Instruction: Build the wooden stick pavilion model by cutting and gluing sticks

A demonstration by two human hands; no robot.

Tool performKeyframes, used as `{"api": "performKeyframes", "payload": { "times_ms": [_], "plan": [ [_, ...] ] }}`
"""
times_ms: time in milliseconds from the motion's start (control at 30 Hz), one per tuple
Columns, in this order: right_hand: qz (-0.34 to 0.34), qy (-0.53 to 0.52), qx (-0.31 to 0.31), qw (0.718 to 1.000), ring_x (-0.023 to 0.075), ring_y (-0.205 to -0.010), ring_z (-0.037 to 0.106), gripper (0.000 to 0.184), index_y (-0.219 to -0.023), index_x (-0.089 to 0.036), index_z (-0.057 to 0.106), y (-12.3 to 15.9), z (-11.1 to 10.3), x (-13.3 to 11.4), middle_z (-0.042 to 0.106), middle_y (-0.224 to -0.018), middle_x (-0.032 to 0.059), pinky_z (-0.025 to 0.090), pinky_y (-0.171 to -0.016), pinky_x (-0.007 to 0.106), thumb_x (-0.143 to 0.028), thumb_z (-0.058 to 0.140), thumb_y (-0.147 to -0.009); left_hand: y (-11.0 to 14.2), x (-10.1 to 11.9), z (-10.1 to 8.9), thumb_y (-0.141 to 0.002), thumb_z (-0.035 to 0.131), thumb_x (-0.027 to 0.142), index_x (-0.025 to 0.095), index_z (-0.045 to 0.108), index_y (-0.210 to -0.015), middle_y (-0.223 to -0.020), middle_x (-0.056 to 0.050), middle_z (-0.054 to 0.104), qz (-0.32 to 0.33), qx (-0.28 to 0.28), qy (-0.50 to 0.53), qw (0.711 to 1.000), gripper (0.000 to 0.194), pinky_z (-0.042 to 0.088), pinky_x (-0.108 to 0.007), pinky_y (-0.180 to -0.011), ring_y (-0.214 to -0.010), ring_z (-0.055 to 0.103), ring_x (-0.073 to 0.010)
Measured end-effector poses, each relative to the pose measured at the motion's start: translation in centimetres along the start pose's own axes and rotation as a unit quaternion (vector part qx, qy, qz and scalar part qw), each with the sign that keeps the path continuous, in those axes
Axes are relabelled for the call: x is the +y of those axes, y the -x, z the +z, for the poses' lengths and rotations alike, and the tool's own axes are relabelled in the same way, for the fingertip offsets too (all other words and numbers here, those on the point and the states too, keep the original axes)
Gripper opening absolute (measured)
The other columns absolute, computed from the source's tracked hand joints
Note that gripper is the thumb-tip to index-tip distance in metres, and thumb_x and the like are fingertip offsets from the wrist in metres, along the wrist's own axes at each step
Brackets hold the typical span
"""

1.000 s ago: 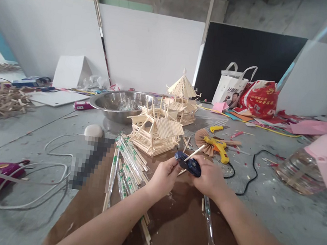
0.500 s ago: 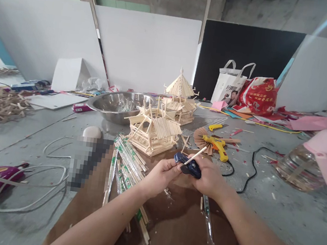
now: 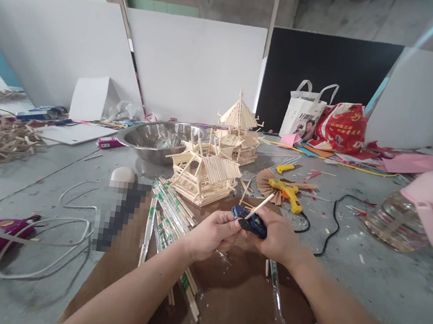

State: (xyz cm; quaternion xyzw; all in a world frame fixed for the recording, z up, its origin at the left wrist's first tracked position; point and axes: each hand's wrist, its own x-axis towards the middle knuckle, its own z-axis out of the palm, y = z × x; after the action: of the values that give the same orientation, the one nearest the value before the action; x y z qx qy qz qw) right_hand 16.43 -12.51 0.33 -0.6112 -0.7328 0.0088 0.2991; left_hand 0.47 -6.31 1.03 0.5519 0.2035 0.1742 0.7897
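Lowered slightly since earlier frame: tool (image 3: 257, 226). Pinching left end with left fingers (image 3: 227, 230), gripping right end with right fingers (image 3: 271, 220). Holding stick (image 3: 261, 206) across; presumably mid-work.

black 好… on white bag (image 3: 301, 118), gold characters on red bag (image 3: 342, 129) (too blurred to read)

The basin (image 3: 149, 154) was smooth, shiny metal. Just right of it, the nearer model (image 3: 202, 184) was bare, matt wood with a ridged roof. In front of the basin, glossy clear plastic sleeves (image 3: 172, 208) wrapped pale wooden sticks (image 3: 192, 306) on a dull brown board (image 3: 241, 308). To the basin's right, the tool (image 3: 258, 227) looked slick dark plastic, the glue gun (image 3: 294, 200) yellow plastic, the bottle (image 3: 388, 219) clear and glossy. Around the basin, the table (image 3: 366, 293) looked matt and scuffed.
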Motion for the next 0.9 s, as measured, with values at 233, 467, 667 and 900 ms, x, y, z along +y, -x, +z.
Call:
{"api": "performKeyframes", "payload": {
  "times_ms": [233, 467, 667, 900],
  "plan": [
    [0.022, 0.006, -0.008, 1.000, 0.0172, -0.073, 0.056, 0.021, -0.084, -0.021, 0.052, -0.03, 0.04, -0.13, 0.061, -0.076, 0.0022, 0.039, -0.065, 0.026, -0.034, 0.051, -0.068, 0.06, -0.12, 0.07, -0.067, 0.057, 0.042, 0.012, 0.050, -0.066, -0.038, 0.010, 0.025, 0.020, 0.018, -0.011, 1.000, 0.030, 0.011, -0.018, -0.036, -0.034, 0.016, -0.0013],
    [0.064, 0.041, -0.015, 0.997, 0.0198, -0.079, 0.057, 0.022, -0.087, -0.022, 0.052, -0.25, 0.26, -0.19, 0.062, -0.082, 0.0030, 0.039, -0.067, 0.027, -0.025, 0.050, -0.065, -0.50, -0.56, 0.63, -0.068, 0.054, 0.042, 0.013, 0.055, -0.068, -0.058, 0.002, 0.047, 0.163, 0.121, -0.180, 0.963, 0.029, 0.033, -0.019, -0.053, -0.055, 0.038, -0.0077],
    [0.060, 0.054, -0.002, 0.997, 0.0222, -0.080, 0.055, 0.030, -0.093, -0.019, 0.051, -0.44, 0.58, 0.07, 0.061, -0.085, 0.0054, 0.040, -0.069, 0.031, -0.023, 0.049, -0.063, -0.50, -0.67, 0.78, -0.073, 0.047, 0.043, 0.013, 0.059, -0.069, -0.059, 0.001, 0.049, 0.194, 0.146, -0.239, 0.940, 0.032, 0.033, -0.021, -0.058, -0.061, 0.040, -0.0106],
    [0.028, 0.031, -0.007, 0.999, 0.0199, -0.080, 0.054, 0.029, -0.092, -0.019, 0.050, -0.29, 0.24, 0.35, 0.059, -0.087, 0.0047, 0.039, -0.069, 0.028, -0.021, 0.050, -0.063, -0.37, -0.22, 0.59, -0.066, 0.053, 0.049, 0.012, 0.054, -0.063, -0.041, 0.008, 0.027, 0.103, 0.084, -0.142, 0.981, 0.037, 0.017, -0.018, -0.041, -0.041, 0.022, -0.0033]
  ]
}}
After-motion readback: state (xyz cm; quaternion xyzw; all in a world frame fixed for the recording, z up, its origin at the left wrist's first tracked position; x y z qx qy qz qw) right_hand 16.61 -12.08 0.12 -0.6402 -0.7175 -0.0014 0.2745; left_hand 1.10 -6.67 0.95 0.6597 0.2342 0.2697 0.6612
